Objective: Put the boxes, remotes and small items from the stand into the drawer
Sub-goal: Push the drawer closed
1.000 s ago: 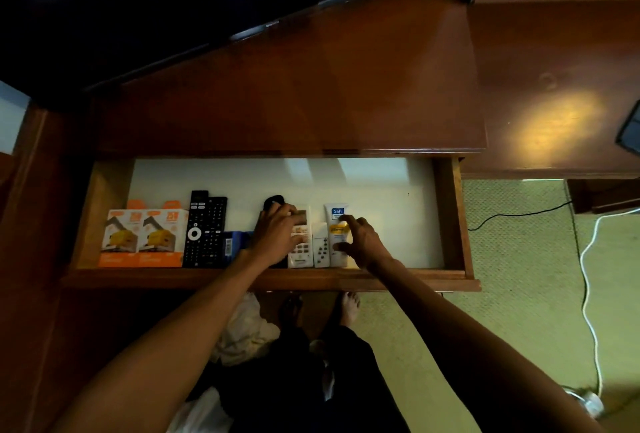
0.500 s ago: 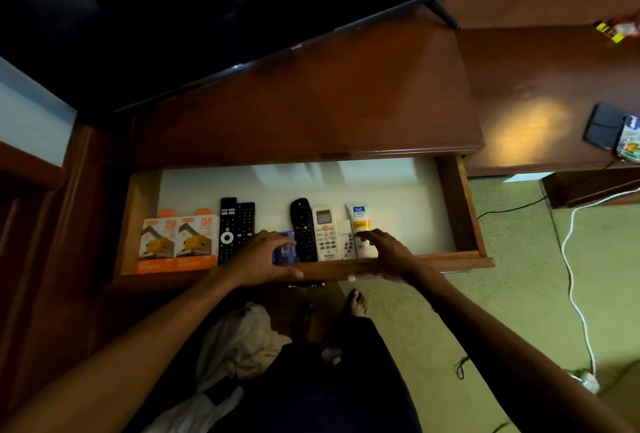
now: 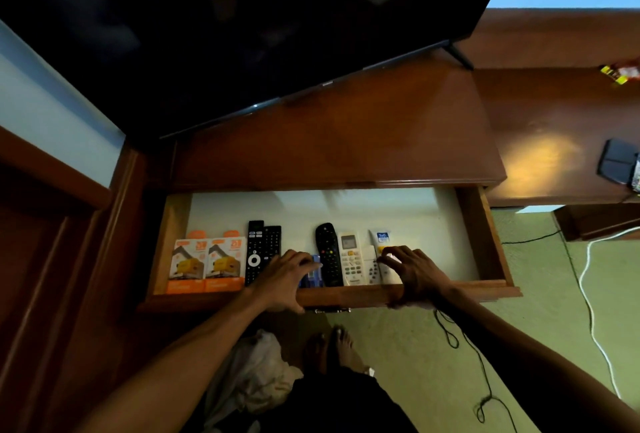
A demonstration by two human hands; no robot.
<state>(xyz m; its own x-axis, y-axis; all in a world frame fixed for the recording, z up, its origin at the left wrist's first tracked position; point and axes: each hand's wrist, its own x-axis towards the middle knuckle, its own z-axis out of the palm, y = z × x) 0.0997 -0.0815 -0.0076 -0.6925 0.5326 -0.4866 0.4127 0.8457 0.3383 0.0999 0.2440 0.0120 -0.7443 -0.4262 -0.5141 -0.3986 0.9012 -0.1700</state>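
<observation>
From the head camera, the drawer (image 3: 485, 235) stands pulled out below the wooden stand (image 3: 346, 141), whose top in front of the television (image 3: 242, 16) looks bare, so the tidying seems nearly done. Along the front edge of the drawer lies a neat row: two orange boxes (image 3: 207, 261) side by side at the left, then two black remotes (image 3: 263, 249) touching each other, a small blue item (image 3: 313, 275), another black remote (image 3: 327, 254), a white remote (image 3: 351, 259), a slim pale remote (image 3: 372, 266) and a white tube (image 3: 381, 236). The left hand (image 3: 287, 276) rests over the front rail with fingers spread, its fingertips on the blue item, probably nudging it into line; it grips nothing. The right hand (image 3: 412, 269) is likewise spread, fingers down on the tube and the slim remote, apparently pressing them straight against their neighbours. Packing things close together at the front leaves the back of the drawer free. On the side worktop (image 3: 554, 113), well apart, lies a dark flat object (image 3: 618, 162), and a small yellow packet (image 3: 613, 72) farther back.
</observation>
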